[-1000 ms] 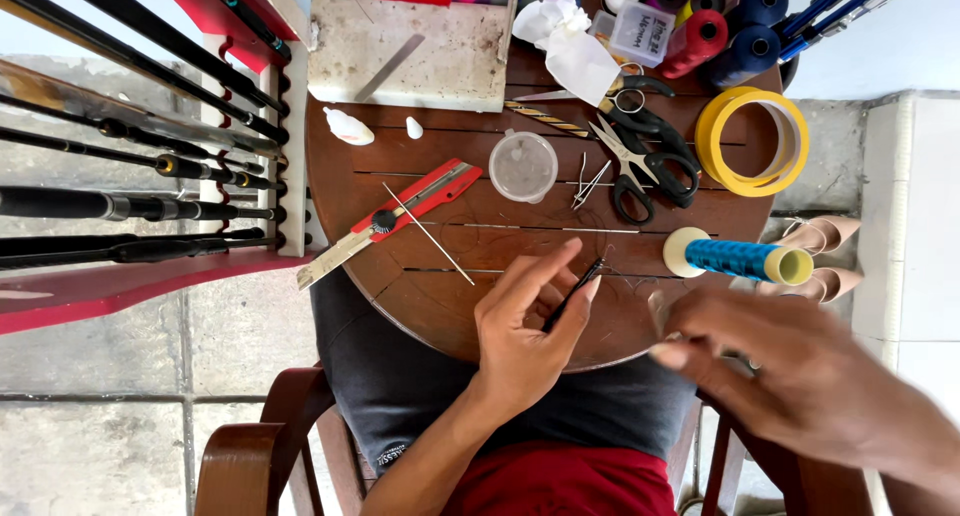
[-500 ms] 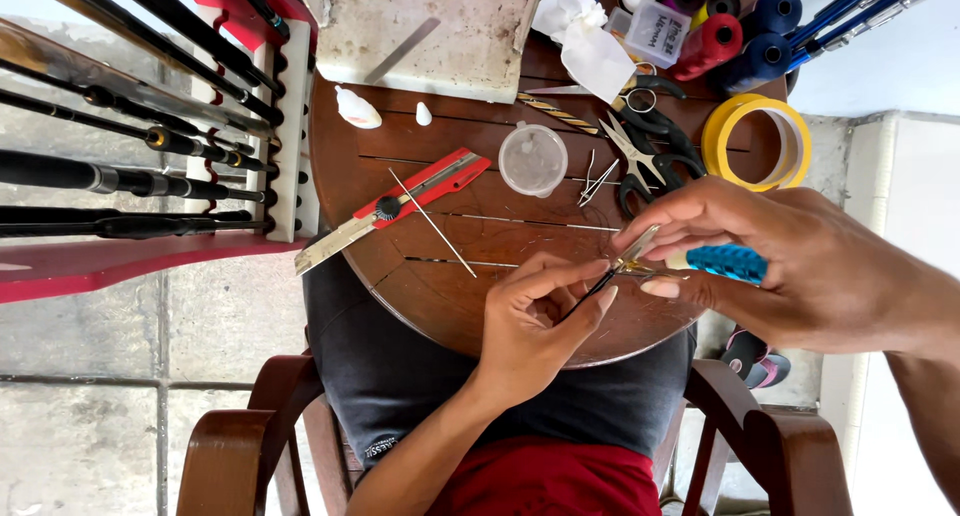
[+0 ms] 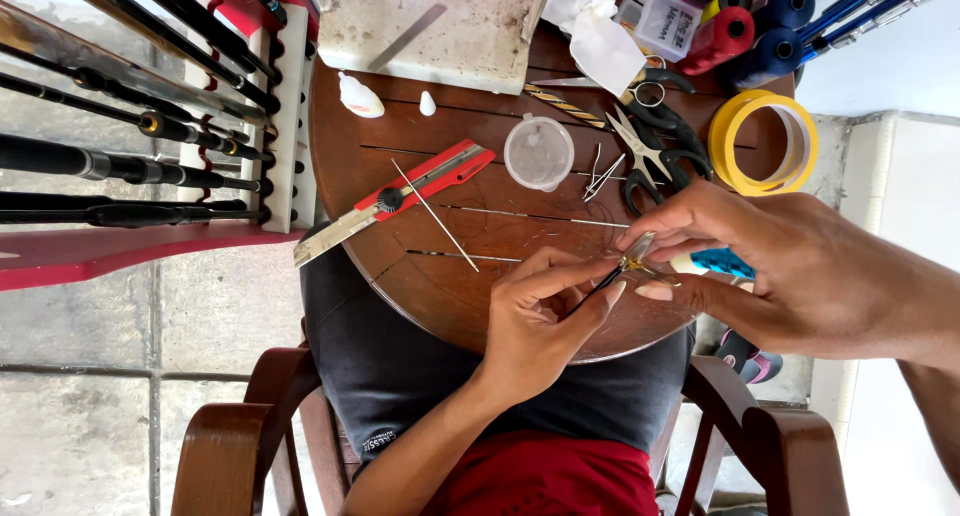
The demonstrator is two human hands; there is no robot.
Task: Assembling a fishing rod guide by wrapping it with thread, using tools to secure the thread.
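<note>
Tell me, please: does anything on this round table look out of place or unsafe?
One thing stands out: the red utility knife lies with its blade extended, the tip past the edge of the wooden table. The scissors lie open. Nothing looks spilled or broken.

Left hand (image 3: pixel 545 321): forearm enters from 6 o'clock and rises toward 1 o'clock. Palm turned away from the camera. Thumb and forefinger pinched shut at the tips, remaining fingers (image 3: pixel 600 311) curled loosely beneath.

Right hand (image 3: pixel 770 261): forearm enters from 3 o'clock, wrist nearly straight, back of hand up. Thumb and forefinger pinched together, pointing toward 9 o'clock. Other fingers folded under.

Fingertips of both hands meet, touching or almost so, just right of centre.
</note>
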